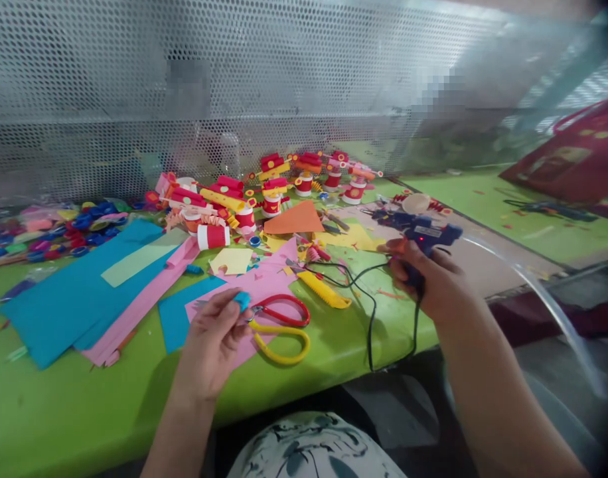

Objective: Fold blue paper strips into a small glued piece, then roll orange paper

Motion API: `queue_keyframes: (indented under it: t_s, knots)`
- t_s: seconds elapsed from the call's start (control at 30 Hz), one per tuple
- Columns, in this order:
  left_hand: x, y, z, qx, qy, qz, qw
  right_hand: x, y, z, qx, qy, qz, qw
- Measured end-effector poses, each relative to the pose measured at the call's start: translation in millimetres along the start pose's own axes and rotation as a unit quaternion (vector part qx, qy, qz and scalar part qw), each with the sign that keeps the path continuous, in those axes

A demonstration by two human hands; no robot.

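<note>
My left hand (215, 342), barely open, pinches a blue bit (242, 301); right hand (428, 275) curls round the glue gun (426, 231) at the bit's 2 o'clock, nozzle (368, 212) toward 9, probably keeping heat off me.

I see a dark-blue glue gun (431, 232) held up right of centre, pointing left, its red light (421, 238) lit, a long clear stick (535, 285) curving lower right; a small bright-blue piece (242, 301) sits raised left of centre.
</note>
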State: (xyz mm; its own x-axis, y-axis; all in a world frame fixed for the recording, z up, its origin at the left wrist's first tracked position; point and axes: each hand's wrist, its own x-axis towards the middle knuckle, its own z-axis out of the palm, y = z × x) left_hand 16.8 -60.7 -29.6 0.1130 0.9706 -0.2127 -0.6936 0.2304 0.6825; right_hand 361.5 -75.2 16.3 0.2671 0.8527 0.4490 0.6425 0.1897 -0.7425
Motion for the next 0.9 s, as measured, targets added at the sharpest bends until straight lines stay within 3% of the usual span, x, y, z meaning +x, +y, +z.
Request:
queue_keyframes:
  t_s: [0.1, 0.2, 0.4, 0.53, 0.73, 0.9]
  knots:
    - [15, -7, 33, 0.003, -0.057, -0.061, 0.996, -13, -7, 14, 0.137, -0.048, 0.060, 0.988]
    - [26, -13, 55, 0.009, -0.091, -0.119, 0.989, -23, -9, 28, 0.229, -0.072, 0.080, 0.967]
    - [34, -23, 55, -0.018, -0.066, -0.139, 0.988, -40, -2, 46, 0.412, -0.175, 0.140, 0.883]
    - [34, -27, 49, -0.055, -0.036, -0.138, 0.988, -49, 6, 57, 0.437, -0.237, 0.154, 0.854]
    - [35, -25, 47, -0.075, -0.009, -0.112, 0.991, -51, -1, 67, 0.409, -0.258, 0.155, 0.861]
    - [34, -23, 44, -0.047, -0.007, -0.078, 0.996, -49, -4, 67, 0.417, -0.271, 0.189, 0.847]
